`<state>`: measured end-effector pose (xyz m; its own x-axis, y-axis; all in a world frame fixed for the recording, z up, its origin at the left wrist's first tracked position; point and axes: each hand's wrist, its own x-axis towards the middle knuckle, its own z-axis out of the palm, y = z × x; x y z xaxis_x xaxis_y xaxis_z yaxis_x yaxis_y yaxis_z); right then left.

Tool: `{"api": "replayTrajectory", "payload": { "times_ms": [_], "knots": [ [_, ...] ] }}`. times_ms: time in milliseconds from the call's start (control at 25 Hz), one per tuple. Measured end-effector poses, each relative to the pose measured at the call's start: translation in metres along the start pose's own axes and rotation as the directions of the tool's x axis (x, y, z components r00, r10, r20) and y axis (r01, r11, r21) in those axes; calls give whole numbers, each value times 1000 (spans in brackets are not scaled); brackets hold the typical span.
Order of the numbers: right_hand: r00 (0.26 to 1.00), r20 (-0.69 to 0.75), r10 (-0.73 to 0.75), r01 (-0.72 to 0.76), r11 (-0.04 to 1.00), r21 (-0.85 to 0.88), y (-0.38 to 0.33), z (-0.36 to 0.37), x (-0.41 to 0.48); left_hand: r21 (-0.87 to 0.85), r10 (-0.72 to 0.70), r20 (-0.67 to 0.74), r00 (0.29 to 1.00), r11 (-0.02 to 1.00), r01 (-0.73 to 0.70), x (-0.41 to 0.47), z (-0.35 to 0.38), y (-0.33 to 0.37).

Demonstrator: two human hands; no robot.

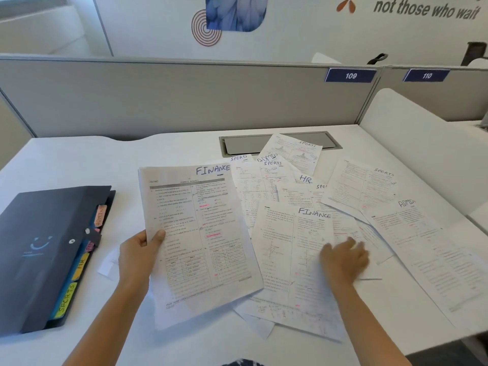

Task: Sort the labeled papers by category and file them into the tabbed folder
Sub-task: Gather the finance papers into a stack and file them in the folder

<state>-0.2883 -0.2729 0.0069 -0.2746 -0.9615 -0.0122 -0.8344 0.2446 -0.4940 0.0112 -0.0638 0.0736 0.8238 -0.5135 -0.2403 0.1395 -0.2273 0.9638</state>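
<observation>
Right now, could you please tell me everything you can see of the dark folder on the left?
The folder is dark navy, card-like, lying flat and apparently closed on the white desk, with a strap and snap at its right edge. A faint smiley marks the cover. Coloured tabs reading ADMIN, HR and SPORTS protrude there.

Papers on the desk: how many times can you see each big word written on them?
FINANCE labels: 2
SPORTS labels: 5, one partly covered
ADMIN labels: 2, one scribbly
HR labels: 1
Total: 10
</observation>
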Motion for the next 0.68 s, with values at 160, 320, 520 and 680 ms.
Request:
{"api": "replayTrajectory", "payload": {
  "times_ms": [160,320,520,680],
  "knots": [
    [996,-16,90,-91,990,-105,5,-13,15,5,-22,16,1000,1000,22,2,4,-3],
    [984,-21,176,-177,978,-107,2,-11,25,-2,-31,36,999,1000,31,3,9,1],
    [976,105,191,-176,975,-138,-9,-18,35,-17,-34,43,998,999,35,6,8,4],
    [968,57,243,-232,960,-157,-10,-19,33,-34,-46,43,998,998,47,4,8,3]
  ]
}}
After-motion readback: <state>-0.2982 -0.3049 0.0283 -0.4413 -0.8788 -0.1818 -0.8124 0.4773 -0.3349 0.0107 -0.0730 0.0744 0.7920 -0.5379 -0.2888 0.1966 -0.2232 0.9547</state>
